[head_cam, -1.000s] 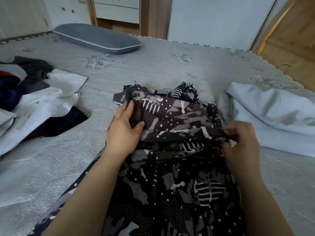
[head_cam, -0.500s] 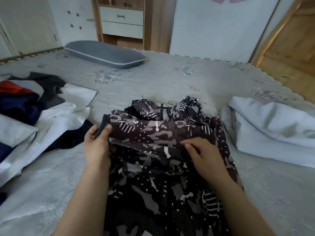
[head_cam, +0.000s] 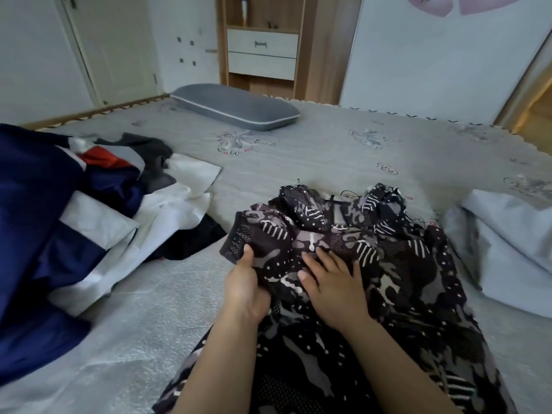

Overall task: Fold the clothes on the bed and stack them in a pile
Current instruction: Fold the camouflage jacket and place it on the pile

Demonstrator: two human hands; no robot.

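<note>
A dark patterned garment (head_cam: 397, 264) with grey camouflage shapes, white dots and stripes lies crumpled on the grey bed (head_cam: 313, 150) in front of me. My left hand (head_cam: 243, 289) grips its folded left edge, thumb on top of the cloth. My right hand (head_cam: 333, 286) lies flat on the garment just right of the left hand, fingers straight and pressing down. A heap of unfolded clothes (head_cam: 98, 210) in navy, white, red and grey sits at the left.
A pale blue folded item (head_cam: 507, 246) lies at the right edge of the bed. A grey pillow (head_cam: 236, 107) rests at the far side. Beyond it stand a wooden cabinet with drawers (head_cam: 263, 55) and white doors.
My right hand has slid left across the garment toward the left hand. The left hand has shifted right with the edge it grips. The camera has tilted up.
</note>
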